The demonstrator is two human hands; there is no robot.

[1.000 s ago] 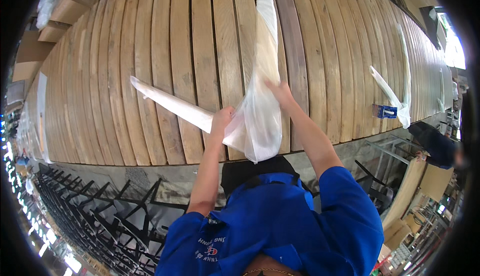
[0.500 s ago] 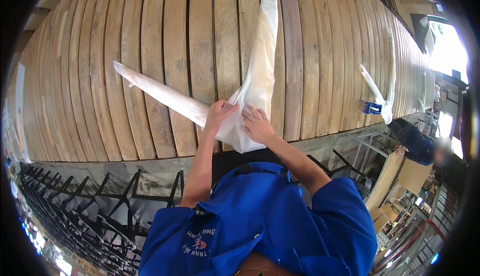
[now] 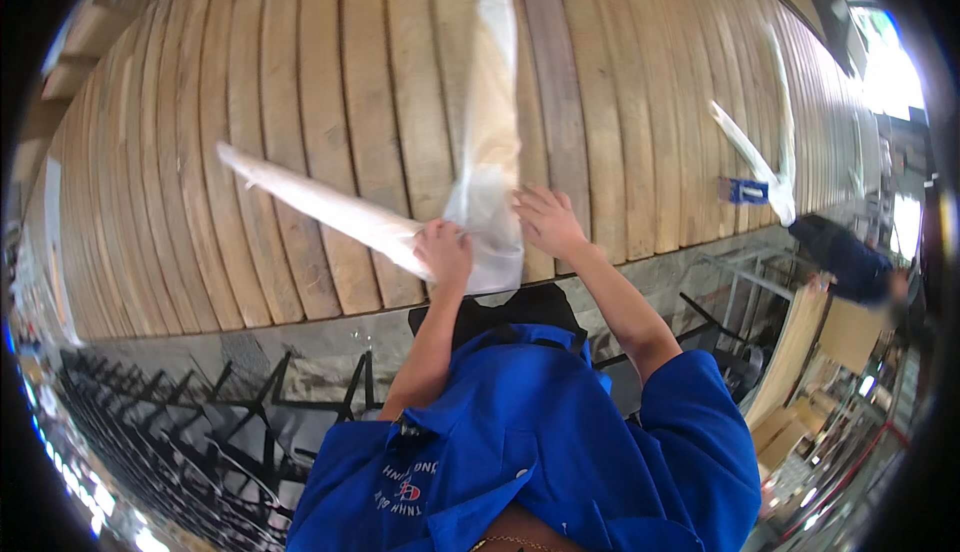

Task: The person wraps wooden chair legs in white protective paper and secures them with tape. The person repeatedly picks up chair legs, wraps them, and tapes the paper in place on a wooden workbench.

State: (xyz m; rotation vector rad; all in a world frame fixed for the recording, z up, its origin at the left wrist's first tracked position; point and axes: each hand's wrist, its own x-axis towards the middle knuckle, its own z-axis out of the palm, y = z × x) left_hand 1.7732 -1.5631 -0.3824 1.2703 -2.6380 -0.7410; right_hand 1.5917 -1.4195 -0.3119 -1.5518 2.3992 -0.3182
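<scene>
A V-shaped piece wrapped in whitish translucent sheeting [image 3: 490, 167] lies before me on wooden slats [image 3: 395, 72]. One long limb points away from me; the other slants out to the left. Near the corner where the limbs meet, my left hand [image 3: 445, 250] has its fingers bent and closed over the wrapped left limb. My right hand [image 3: 548, 220] lies at the right edge of the upright limb, fingers stretched out, fingertips at the sheeting. What is inside the wrap shows only as a pale tan shape.
Farther right on the slats lies another wrapped V-shaped piece [image 3: 775, 177] beside a blue tape dispenser [image 3: 743, 191]. A person in dark clothing [image 3: 850, 260] stands near it. Black metal frames [image 3: 250, 412] crowd the lower left, below the slats' near edge. Cardboard [image 3: 848, 334] stands at right.
My left hand has let go of the gathered sheeting and rests lower on the wrap. The right hand has slid right to its edge. The sheeting lies flatter at the corner; the view has shifted.
</scene>
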